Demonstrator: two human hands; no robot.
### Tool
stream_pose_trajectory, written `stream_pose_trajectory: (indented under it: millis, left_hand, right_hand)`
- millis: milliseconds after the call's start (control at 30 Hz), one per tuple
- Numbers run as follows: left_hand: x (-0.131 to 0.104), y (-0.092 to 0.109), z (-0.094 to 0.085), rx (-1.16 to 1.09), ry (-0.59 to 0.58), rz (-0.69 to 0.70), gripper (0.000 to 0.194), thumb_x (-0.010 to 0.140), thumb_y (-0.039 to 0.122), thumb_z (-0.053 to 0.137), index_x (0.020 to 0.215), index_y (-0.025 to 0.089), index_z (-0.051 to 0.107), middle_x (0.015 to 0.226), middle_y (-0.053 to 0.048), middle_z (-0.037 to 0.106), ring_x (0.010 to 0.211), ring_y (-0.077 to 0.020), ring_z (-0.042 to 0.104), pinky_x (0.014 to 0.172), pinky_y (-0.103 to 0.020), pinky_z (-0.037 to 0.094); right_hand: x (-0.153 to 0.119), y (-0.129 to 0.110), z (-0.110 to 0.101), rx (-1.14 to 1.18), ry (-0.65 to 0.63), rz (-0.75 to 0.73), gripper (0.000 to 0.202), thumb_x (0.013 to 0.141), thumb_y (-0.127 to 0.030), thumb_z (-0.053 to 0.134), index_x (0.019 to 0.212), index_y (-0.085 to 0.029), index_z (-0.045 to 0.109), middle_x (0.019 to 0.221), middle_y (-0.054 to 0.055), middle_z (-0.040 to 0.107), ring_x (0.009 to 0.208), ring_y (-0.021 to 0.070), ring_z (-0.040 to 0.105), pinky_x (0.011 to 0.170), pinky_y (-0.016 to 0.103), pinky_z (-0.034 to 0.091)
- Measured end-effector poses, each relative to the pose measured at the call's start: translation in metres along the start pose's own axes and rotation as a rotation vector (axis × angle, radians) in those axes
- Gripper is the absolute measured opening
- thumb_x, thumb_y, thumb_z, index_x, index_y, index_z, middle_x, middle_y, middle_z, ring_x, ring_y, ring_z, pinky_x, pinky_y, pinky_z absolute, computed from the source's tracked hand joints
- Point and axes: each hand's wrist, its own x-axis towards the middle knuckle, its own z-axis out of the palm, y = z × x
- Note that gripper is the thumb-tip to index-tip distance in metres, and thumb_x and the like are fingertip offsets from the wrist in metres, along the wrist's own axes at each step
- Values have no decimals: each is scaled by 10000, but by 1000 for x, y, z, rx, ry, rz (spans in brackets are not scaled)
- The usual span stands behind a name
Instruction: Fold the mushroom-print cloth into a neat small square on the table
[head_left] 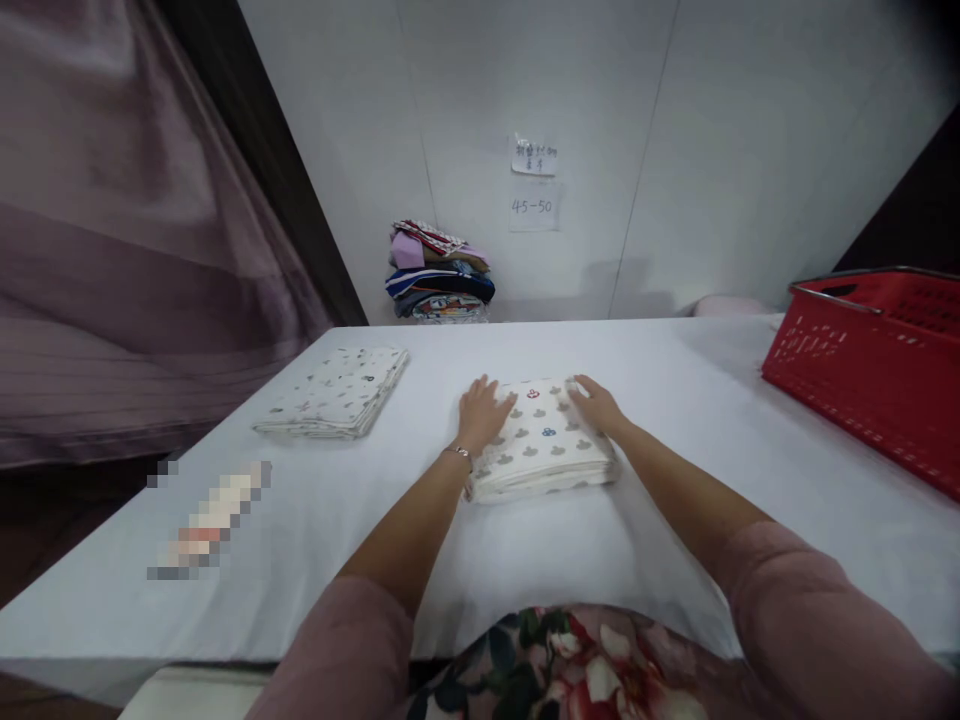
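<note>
A folded white cloth [551, 455] with grey mouse-head shapes, one red and one blue figure, lies flat in several layers on the white table in front of me. My left hand [484, 415] rests along its left side, fingers spread and thumb over the top. At the far right corner, my right hand [598, 405] touches the edge with its fingers stretched out. The undersides of both hands are hidden. To the left sits another folded white cloth [337, 392] with small dark and grey prints, apart from my hands.
A red plastic basket [870, 370] with a metal handle stands at the right. Stacked folded fabrics [439, 275] rise behind the table's far edge, below paper signs [534, 205] on the wall. A blurred-out item [214, 520] lies at the left front. A mauve curtain [135, 260] hangs at the left.
</note>
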Motion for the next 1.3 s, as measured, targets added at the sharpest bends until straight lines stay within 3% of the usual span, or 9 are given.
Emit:
stream_pose_trajectory:
  millis: [100,233,367,500,567,667,767,967,1300]
  left_hand:
    - [-24,-19,-11,-74,77,-240,602,843,533,433,1297,138,434,1384,-172,424,1273,-272,400,1026,-378,333]
    - [-42,-34,-8,-128,-36,-385,648,768,558,531,1233,111,465,1246,-199,542,1129,-295,534,896,-364,429]
    - [-21,-38,-7,-189,-62,-333,509,721,416,648,1136,149,520,1144,-142,623,1037,-237,591,842,-295,446]
    - [14,-46,-16,-219,-59,-339,595,705,338,683,1223,143,463,1242,-138,570,1095,-223,556,890,-286,428]
    - [21,-48,-20,-187,-80,-351,650,699,340,691,1259,126,438,1293,-159,523,1142,-249,524,929,-313,409]
    - [8,-42,-25,-38,18,-210,583,751,338,639,1265,135,453,1332,-149,478,1225,-274,441,1005,-356,347]
    - [-29,-24,-24,25,162,60,401,843,317,521,1215,167,514,1284,-103,511,1225,-241,424,1042,-354,304]
    - [-104,18,0,-108,7,458,230,891,336,477,1020,226,633,1094,-41,618,1050,-182,525,939,-334,386]
    - [-109,46,30,-67,15,651,226,853,212,543,1065,242,617,1106,-31,616,1047,-189,500,911,-364,372]
  right_hand:
    - [-28,19,-17,287,-29,255,629,854,-439,473,1397,-138,364,1245,134,573,991,221,615,807,327,508]
    - [-56,21,-24,420,-63,382,713,782,-380,593,1406,-138,349,1101,106,643,921,205,627,813,307,502]
    - [-73,4,-19,542,-71,433,767,751,-342,641,1414,-120,325,1080,124,640,887,212,634,797,324,517]
    - [-94,-13,-12,839,-192,452,989,702,-332,704,1472,-151,111,1009,107,655,759,198,639,636,329,555]
    - [-105,-14,-9,851,-159,444,983,701,-333,696,1470,-152,111,950,88,651,706,178,624,576,299,543]
    - [-119,-7,-6,720,-3,392,733,732,-374,630,1378,-161,357,927,69,624,662,145,591,492,237,481]
    - [-135,-3,-5,586,107,229,434,768,-425,569,1122,-176,586,868,37,615,665,132,564,541,239,465]
    - [-162,-17,-2,450,120,-26,248,816,-407,524,883,-206,652,829,23,631,725,145,553,647,265,443]
    - [-170,-19,10,207,104,-92,145,822,-320,523,881,-229,619,826,12,623,685,146,536,636,282,430]
